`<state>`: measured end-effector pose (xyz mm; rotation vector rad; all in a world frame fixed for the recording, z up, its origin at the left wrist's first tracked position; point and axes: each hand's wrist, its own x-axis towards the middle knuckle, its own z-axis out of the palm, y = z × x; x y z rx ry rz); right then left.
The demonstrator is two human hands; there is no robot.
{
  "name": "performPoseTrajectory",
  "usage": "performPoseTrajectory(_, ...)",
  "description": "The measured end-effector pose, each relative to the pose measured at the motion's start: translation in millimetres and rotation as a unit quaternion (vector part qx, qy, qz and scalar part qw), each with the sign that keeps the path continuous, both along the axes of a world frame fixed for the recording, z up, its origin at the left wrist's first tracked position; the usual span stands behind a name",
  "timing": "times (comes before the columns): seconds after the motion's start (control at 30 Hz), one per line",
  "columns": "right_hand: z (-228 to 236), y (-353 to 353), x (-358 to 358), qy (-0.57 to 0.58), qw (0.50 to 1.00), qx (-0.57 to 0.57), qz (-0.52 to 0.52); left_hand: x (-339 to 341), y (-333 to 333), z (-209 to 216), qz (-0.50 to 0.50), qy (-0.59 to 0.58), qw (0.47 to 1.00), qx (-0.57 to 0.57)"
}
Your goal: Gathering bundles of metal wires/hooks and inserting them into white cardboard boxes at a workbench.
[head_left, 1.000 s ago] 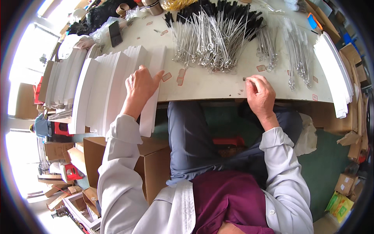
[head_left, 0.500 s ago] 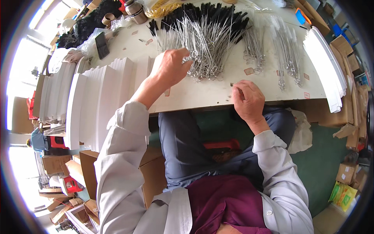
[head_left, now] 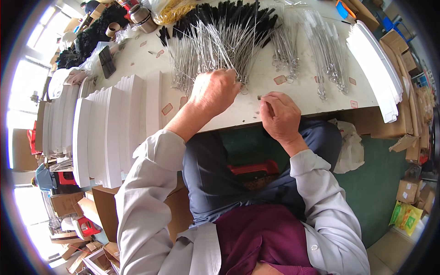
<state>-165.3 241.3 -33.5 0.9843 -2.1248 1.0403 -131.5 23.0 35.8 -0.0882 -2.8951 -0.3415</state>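
A large heap of thin wire brushes (head_left: 215,43) with black bristle heads lies on the white table, ring ends toward me. My left hand (head_left: 214,91) is over the near ring ends, its fingers curled in. Whatever is between those fingers is hidden from view. My right hand (head_left: 282,117) rests at the table's front edge, thumb and fingers pinched together. At its fingertips shows a tiny dark piece (head_left: 259,97); I cannot tell whether it is held or lies on the table. Right of the heap lie a smaller brush bunch (head_left: 286,50) and clear-wrapped brushes (head_left: 327,59).
White folded card strips (head_left: 107,130) stand in rows at the left; more white strips (head_left: 376,73) lie at the right edge. A metal flask (head_left: 143,18), yellow ties (head_left: 176,11) and a dark flat device (head_left: 107,62) are farther back. Cardboard boxes (head_left: 396,50) stand at the right.
My left hand has moved right and nearer to me, along the ring ends of the heap. My right hand keeps its pinched pose by the table edge. The whole view has shifted slightly.
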Motion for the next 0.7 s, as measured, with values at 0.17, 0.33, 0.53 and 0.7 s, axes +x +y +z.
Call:
performPoseTrajectory(0.17, 1, 1, -1, 0.004, 1.0, -0.005, 0.004, 2, 5, -1, 0.035, 0.019, 0.998, 0.054)
performPoseTrajectory(0.33, 0, 0, 0, 0.005, 1.0, -0.01, -0.001, 6, 18, 13, -0.006, 0.061, 0.997, 0.047)
performPoseTrajectory(0.53, 2, 0, 1, 0.001, 1.0, 0.0, -0.001, -2, 12, 7, -0.083, -0.001, 0.993, -0.088)
performPoseTrajectory(0.7, 1, 2, 1, -0.002, 1.0, 0.0, 0.003, 1, 6, 7, -0.114, 0.029, 0.985, -0.123)
